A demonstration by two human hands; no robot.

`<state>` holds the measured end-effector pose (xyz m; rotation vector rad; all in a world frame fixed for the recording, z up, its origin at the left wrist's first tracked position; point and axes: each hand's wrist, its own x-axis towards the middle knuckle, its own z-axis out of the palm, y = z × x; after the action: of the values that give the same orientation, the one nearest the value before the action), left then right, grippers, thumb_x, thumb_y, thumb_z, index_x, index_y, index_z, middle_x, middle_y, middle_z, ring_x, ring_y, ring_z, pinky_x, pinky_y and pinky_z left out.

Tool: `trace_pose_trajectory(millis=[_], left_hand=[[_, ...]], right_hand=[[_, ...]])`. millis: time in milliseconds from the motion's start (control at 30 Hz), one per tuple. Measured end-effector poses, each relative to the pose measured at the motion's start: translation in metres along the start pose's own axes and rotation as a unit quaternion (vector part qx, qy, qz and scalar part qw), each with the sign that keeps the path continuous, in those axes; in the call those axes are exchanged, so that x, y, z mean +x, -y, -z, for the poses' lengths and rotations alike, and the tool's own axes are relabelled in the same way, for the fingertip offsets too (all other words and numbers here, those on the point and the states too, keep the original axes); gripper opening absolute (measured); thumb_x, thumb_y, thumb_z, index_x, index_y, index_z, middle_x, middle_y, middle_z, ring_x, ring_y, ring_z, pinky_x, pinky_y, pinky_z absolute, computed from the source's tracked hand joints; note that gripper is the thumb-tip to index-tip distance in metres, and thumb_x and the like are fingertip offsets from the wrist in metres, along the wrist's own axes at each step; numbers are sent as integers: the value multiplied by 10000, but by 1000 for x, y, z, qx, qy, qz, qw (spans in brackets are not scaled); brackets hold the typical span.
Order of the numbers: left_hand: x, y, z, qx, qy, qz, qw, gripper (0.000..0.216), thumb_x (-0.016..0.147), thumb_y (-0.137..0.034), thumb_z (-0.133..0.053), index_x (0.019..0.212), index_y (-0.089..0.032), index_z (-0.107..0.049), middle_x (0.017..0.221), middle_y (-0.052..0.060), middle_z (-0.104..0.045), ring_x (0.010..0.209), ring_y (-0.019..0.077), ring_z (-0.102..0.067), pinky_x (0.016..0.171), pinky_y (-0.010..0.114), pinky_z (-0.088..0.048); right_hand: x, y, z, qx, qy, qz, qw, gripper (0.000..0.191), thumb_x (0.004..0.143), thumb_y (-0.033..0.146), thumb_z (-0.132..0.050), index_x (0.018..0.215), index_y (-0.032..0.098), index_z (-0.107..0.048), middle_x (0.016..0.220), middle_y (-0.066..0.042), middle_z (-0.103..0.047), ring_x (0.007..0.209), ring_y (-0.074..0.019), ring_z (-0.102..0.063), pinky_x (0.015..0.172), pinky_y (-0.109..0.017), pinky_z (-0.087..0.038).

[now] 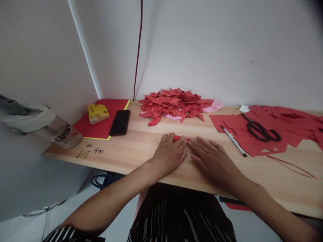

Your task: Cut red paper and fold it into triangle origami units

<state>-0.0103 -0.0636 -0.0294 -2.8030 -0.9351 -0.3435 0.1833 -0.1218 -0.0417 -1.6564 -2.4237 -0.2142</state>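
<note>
A small red paper piece (177, 137) lies on the wooden tabletop, mostly covered by my fingers. My left hand (168, 153) rests over its left part, palm down with the fingers stretched forward. From the right, my right hand (212, 156) lies flat with its fingertips at the paper's right end. The fingertips of both hands nearly meet there, and the paper's folds are hidden. Just beyond them sits a heap of folded red paper pieces (174, 102), with a few pink ones among them.
Black-handled scissors (259, 131) lie on red paper sheets (254, 148) at right, beside a white pen (233, 140). At left are a phone (120, 122), a yellow packet (98, 114) on a red folder (83, 126), and a clear bottle (63, 134) at the table's edge.
</note>
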Motion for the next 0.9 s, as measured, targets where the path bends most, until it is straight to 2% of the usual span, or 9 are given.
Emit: trace_pose_trajectory(millis=[300, 567, 733, 900], left_hand=[[-5, -14, -3, 23, -12, 13, 1000, 446, 975, -331, -409, 1320, -76, -531, 1268, 127, -606, 1264, 330, -442, 1079, 505, -323], [-6, -15, -4, 28, -13, 34, 999, 421, 970, -345, -427, 1317, -140, -548, 1307, 88, -595, 1273, 318, -449, 1104, 529, -308], [-7, -15, -6, 22, -15, 43, 999, 407, 969, -341, -426, 1312, -163, -553, 1311, 76, -598, 1299, 319, -434, 1125, 539, -279], [-7, -15, -7, 1, -22, 44, 999, 405, 964, -342, -430, 1304, -158, -552, 1301, 79, -604, 1296, 330, -436, 1125, 546, -278]], right_hand=[[-6, -3, 2, 25, 41, 10, 999, 507, 989, 379, -328, 1420, 148, -460, 1475, -74, -458, 1391, -277, -372, 1085, -505, -354], [-6, 10, 1, 25, 28, -45, 998, 491, 977, 361, -359, 1413, 167, -478, 1462, -85, -477, 1378, -291, -391, 1089, -526, -327], [-8, 4, 2, 45, 55, -45, 996, 505, 984, 370, -320, 1451, 209, -426, 1496, -41, -427, 1413, -281, -328, 1103, -516, -312], [-7, 2, 6, 55, 58, -44, 996, 486, 983, 364, -320, 1423, 220, -466, 1480, -40, -453, 1399, -288, -357, 1089, -536, -327]])
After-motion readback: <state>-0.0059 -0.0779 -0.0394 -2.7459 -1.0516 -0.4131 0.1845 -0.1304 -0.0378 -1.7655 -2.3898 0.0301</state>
